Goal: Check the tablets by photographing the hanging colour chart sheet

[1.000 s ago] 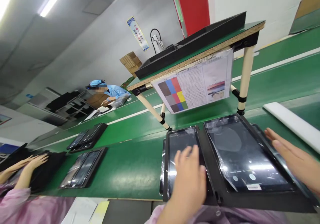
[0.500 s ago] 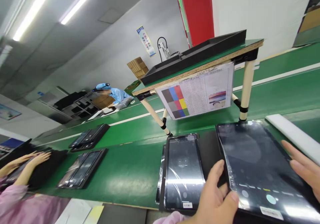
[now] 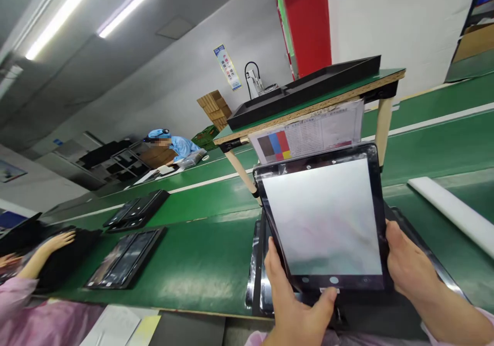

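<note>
A tablet (image 3: 324,217) with a black frame is held up and tilted towards me, its screen lit with a pale, blurry picture and a round button below. My left hand (image 3: 299,305) grips its lower left corner, thumb on the front near a small white label. Around the right edge, my right hand (image 3: 412,263) is closed, most of its fingers hidden behind. Under and behind it, partly covered, lie more tablets (image 3: 253,271) in dark trays on the green bench (image 3: 204,263).
A raised shelf (image 3: 316,107) with a black tray and a hanging colour chart (image 3: 309,132) stands just behind. At right lies a long white bar (image 3: 451,212). Trayed tablets (image 3: 125,258) sit left, near a co-worker's hand (image 3: 57,240). Another person (image 3: 173,143) works farther back.
The tablet has been lifted off the tray at right and tilted up, now between both hands. Its screen went from dark to bright. The co-worker's hands at left shifted.
</note>
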`<action>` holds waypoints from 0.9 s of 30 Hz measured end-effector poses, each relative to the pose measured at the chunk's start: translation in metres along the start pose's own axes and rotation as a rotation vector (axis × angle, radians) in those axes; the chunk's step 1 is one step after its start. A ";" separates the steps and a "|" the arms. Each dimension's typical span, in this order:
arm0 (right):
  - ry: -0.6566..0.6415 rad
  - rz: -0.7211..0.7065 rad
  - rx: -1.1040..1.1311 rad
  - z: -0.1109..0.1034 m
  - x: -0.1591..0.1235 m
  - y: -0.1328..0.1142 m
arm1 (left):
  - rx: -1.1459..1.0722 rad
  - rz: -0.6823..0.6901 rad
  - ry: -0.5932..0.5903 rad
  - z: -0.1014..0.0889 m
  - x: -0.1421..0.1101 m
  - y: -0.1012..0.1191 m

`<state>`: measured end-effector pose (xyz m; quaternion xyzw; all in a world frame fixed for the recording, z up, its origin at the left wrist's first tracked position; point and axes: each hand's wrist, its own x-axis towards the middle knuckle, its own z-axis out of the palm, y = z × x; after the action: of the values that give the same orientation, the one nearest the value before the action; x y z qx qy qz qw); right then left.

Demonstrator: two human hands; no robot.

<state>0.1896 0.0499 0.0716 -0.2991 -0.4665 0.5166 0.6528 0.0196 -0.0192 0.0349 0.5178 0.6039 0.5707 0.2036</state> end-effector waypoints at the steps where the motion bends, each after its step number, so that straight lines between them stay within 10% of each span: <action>1: -0.007 0.024 -0.009 0.001 0.003 0.005 | 0.086 0.039 0.018 -0.002 0.000 -0.002; 9: 0.053 0.090 -0.147 -0.015 0.006 0.044 | 0.429 0.242 0.029 -0.004 -0.001 -0.009; 27: 0.079 0.036 -0.228 -0.008 0.009 0.032 | 0.493 0.188 0.056 0.004 -0.001 -0.012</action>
<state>0.1844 0.0684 0.0429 -0.3998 -0.4905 0.4598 0.6230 0.0185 -0.0161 0.0229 0.5895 0.6795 0.4368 0.0006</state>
